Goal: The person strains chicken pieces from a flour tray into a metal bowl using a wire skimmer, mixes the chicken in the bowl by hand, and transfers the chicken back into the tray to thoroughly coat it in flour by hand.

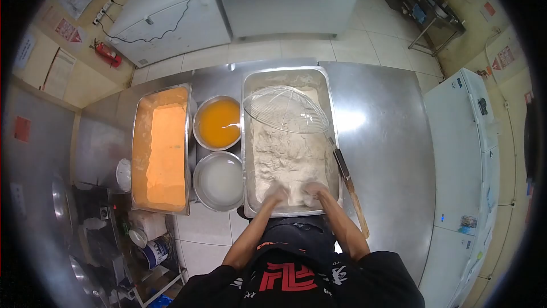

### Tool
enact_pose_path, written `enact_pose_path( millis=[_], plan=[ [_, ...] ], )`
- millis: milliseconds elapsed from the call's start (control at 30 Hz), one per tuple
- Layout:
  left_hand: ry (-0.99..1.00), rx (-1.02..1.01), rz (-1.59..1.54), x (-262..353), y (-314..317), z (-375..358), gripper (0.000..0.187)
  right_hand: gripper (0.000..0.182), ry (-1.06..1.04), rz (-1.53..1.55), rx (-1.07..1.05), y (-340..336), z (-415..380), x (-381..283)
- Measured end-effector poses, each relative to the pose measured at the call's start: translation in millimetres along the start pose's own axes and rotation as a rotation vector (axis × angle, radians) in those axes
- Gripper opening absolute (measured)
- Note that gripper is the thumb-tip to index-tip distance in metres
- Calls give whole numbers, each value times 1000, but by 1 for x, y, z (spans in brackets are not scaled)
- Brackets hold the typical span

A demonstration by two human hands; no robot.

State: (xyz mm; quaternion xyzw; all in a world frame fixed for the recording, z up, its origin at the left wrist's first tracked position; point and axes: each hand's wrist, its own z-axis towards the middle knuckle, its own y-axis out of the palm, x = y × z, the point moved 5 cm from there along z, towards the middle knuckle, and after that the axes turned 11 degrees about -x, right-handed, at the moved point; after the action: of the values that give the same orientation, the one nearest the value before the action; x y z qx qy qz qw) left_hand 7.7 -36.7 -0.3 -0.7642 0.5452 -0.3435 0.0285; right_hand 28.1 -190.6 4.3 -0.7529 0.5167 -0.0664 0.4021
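Note:
Pale flour (285, 151) fills much of a deep steel tray (248, 165) in front of me. My left hand (276, 194) and my right hand (313, 192) are both down in the flour at the tray's near end, a little apart. Flour coats them and they are smeared, so their fingers and anything in them cannot be made out. Across the far part of the tray rests a round wire skimmer (288, 109). Its long handle (354, 200) slants over the right rim toward me.
Left of the flour tray stand a bowl of orange liquid (217, 124) and a bowl of cloudy liquid (219, 181). Farther left is a tray of orange powder (166, 157). The steel table (387, 137) extends right, toward a white fridge (464, 154).

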Motion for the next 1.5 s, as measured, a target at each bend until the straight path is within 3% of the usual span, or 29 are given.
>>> enact_pose_path(
  millis=[67,100,167,233,267,300,333,367,400,467,500,533,567,633,667,733,767,800,867,967,1033,1067,1100,1167,1200,1267,1400,1467,1500],
  plan=[
    [195,172,-678,-32,10,40,32,24,-86,-102,-156,4,18,-8],
    [197,176,-673,-9,-22,19,32,24,-86,-103,-149,0,18,-5],
    [181,317,-444,19,-78,-19,47,27,85,982,361,-17,9,26],
    [162,452,-219,30,-111,-40,62,31,-87,640,773,-55,-9,30],
    [154,514,-103,32,-117,-43,70,31,-85,645,773,-81,-19,25],
    [156,511,-99,30,-119,-40,70,34,124,520,639,-105,-25,22],
    [124,603,211,33,-124,-36,78,37,305,373,476,-129,-32,19],
    [88,690,524,36,-127,-31,85,37,318,315,405,-116,-11,27],
    [90,694,526,34,-125,-15,85,37,288,303,402,-84,25,41],
    [63,634,221,27,-124,9,85,37,132,413,521,2,119,76],
    [55,616,122,28,-128,13,85,38,-18,663,689,56,172,98],
    [102,525,-94,35,-135,4,77,38,-291,1138,760,62,179,100],
    [130,443,-312,42,-141,-5,68,38,-292,1140,755,61,176,101],
    [195,348,-328,25,-137,12,54,36,114,285,411,-26,98,65],
    [246,361,-172,17,-131,23,48,35,156,189,363,-51,67,54],
    [378,564,240,13,-128,26,35,34,224,190,365,-96,22,42],
    [447,674,-153,25,-153,-5,27,34,261,294,360,-108,24,48],
    [450,668,-153,23,-160,2,27,35,299,398,361,-118,27,54],
    [265,560,94,-4,-162,42,34,35,367,600,354,-126,36,65],
    [-3,536,466,-64,-139,150,44,34,278,390,324,-111,83,76],
    [92,771,531,-10,-139,86,52,34,204,228,157,-84,118,76],
    [190,1015,600,18,-143,54,61,34,165,197,80,-80,123,71],
    [186,1024,603,18,-134,52,61,34,132,192,43,-81,119,67],
    [171,568,-105,-7,-110,70,73,33,102,244,85,-94,105,66],
    [174,580,-103,-2,-122,62,73,33,68,286,152,-103,95,66],
    [77,227,49,0,-124,49,82,33,51,357,284,-123,83,70],
    [241,446,135,12,-166,34,56,32,245,402,520,-159,116,94],
    [240,183,172,8,-190,51,42,32,267,349,491,-156,142,96],
    [245,187,174,-3,-190,63,42,32,252,311,448,-146,152,92]
  ],
)
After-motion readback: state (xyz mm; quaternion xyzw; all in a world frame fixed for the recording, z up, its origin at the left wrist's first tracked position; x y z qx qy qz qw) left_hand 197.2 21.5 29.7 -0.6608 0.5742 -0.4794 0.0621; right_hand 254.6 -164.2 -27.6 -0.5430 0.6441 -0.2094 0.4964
